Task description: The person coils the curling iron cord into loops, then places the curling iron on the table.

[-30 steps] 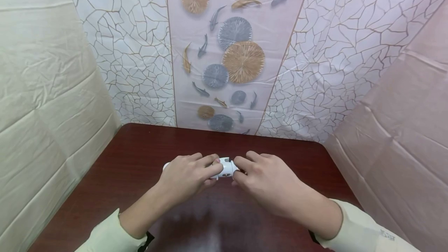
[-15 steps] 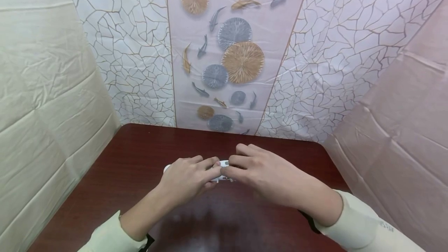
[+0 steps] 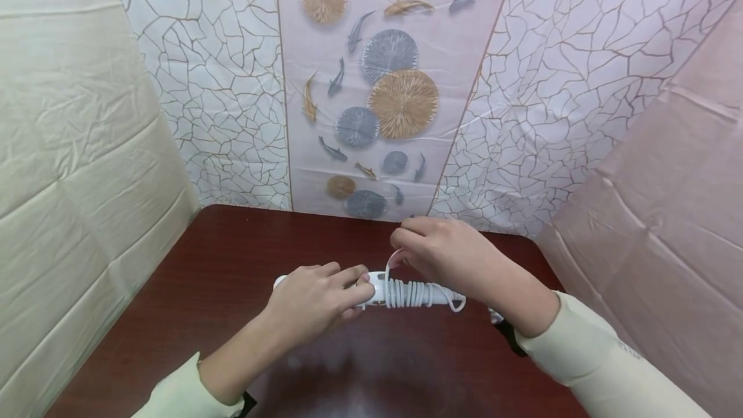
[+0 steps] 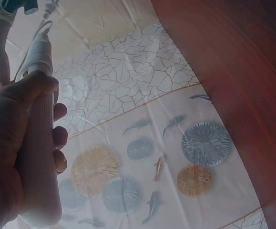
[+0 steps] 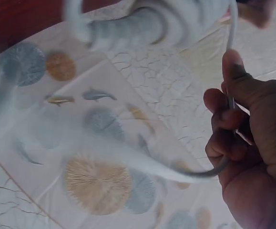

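My left hand (image 3: pixel 313 295) grips a long white wand-shaped appliance (image 3: pixel 378 287), held sideways over the table; its exact kind cannot be told. In the left wrist view, thumb and fingers curl round its thick rounded body (image 4: pixel 38 157). White power cord (image 3: pixel 409 293) lies in several coils round the narrower right part, with a small loop at the far right end. My right hand (image 3: pixel 449 253) is above and right of the coils, pinching a length of cord that rises from them. The right wrist view shows curled fingers round the cord (image 5: pixel 195 176), which is partly blurred.
Beneath both hands is a dark red-brown table (image 3: pixel 232 244). A patterned cloth (image 3: pixel 371 166) with fish and round motifs hangs behind its back edge. Plain cloth walls (image 3: pixel 87 179) flank the left and right.
My right hand has moved up and away from close beside the left hand, lifting a strand of cord. The coils it covered are now visible. My left hand stays almost in place.
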The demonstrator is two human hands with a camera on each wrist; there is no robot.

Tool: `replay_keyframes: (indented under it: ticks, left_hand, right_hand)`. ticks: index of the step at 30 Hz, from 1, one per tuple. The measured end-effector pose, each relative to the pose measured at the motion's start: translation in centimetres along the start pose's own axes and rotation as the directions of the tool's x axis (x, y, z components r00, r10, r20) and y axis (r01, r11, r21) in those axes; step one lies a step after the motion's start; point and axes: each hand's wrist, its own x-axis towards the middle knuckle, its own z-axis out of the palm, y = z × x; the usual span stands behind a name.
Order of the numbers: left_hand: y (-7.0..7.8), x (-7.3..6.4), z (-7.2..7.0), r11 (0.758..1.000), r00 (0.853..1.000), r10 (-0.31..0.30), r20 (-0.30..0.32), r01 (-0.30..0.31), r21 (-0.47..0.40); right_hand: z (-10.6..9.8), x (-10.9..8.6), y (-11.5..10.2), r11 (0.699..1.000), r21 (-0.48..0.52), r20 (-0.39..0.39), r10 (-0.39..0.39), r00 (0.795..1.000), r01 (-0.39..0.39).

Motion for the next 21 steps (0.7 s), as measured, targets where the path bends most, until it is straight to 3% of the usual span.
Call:
replay_keyframes:
  ticks: [6,13,17,21]
  left_hand:
    - [0.1,0.0,-0.1,1.000,1.000,-0.001,-0.005,0.001,0.009]
    - [0.1,0.1,-0.4,0.999,0.999,0.005,-0.034,-0.003,0.032]
    - [0.1,0.2,-0.5,0.999,0.999,0.010,-0.049,-0.008,0.040]
    - [0.0,0.4,-0.6,0.999,0.997,0.016,-0.073,-0.014,0.036]
  right_hand:
    - [0.9,-0.5,1.0,0.993,0.035,0.027,0.110,0.994,-0.111]
    - [1.6,-0.8,1.8,0.964,0.155,0.113,0.198,0.974,-0.214]
    - [2.0,-0.9,2.3,0.927,0.267,0.171,0.223,0.960,-0.263]
    - [2.5,-1.1,2.9,0.862,0.400,0.233,0.233,0.944,-0.311]
